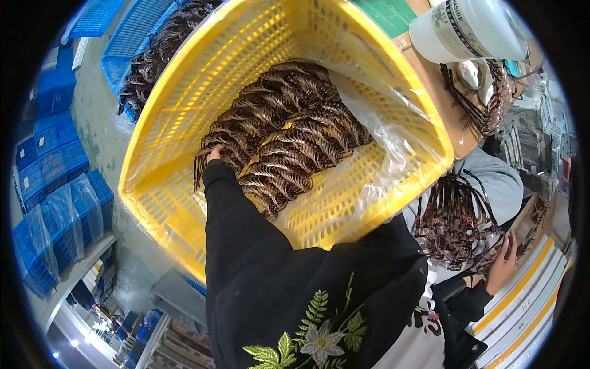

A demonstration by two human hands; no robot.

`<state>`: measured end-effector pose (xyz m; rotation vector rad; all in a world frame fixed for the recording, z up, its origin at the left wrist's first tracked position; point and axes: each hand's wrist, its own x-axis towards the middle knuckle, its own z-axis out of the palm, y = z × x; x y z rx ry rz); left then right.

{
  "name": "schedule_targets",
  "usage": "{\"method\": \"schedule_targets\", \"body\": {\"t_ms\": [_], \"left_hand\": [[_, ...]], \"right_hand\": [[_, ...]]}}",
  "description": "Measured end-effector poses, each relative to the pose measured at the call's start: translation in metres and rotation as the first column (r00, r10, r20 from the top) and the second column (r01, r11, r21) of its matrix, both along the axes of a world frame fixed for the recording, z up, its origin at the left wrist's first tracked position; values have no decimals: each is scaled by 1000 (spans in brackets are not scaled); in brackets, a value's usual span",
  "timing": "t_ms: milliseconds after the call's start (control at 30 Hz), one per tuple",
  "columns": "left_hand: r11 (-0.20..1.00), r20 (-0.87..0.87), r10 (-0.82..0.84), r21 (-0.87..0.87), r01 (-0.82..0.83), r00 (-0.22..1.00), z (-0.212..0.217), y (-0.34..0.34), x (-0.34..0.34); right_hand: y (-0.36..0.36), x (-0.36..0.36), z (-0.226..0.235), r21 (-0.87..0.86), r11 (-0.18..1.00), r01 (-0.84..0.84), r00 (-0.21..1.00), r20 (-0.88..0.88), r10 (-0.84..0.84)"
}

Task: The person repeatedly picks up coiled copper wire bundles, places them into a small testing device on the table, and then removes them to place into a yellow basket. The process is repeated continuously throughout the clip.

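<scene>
A large yellow plastic basket (424,92) lined with clear film stands tilted before me. Inside it, dark brown, tortoiseshell-like eyeglass frames (289,141) lie nested in dense rows. My left hand (215,152) reaches in, its fingers closed at the left end of these rows and partly hidden among the frames. To the right, beside my body, is a bundle of similar frames (452,227), their thin arms pointing upward. My right hand (504,264) is at that bundle's right edge, fingers stretched and apart; its contact with the frames is hard to make out.
At upper right, a white plastic tub (470,27) stands on a brown work surface near more frames (482,107). A blue basket (132,46) with dark pieces is at upper left. Stacked blue crates (58,154) line the left. White, yellow-edged boards (516,307) lie at lower right.
</scene>
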<state>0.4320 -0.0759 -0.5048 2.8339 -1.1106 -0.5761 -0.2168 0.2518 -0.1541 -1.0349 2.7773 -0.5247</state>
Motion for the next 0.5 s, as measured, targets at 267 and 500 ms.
{"method": "schedule_targets", "body": {"t_ms": [267, 500], "left_hand": [[996, 18, -87, -3, 87, 996, -9, -7, -5], [988, 50, -157, 15, 157, 986, -5, -9, 0]], "right_hand": [[1, -13, -16, -199, 975, 102, 880, 476, 5], [-7, 26, 6, -235, 965, -118, 881, 424, 211]]}}
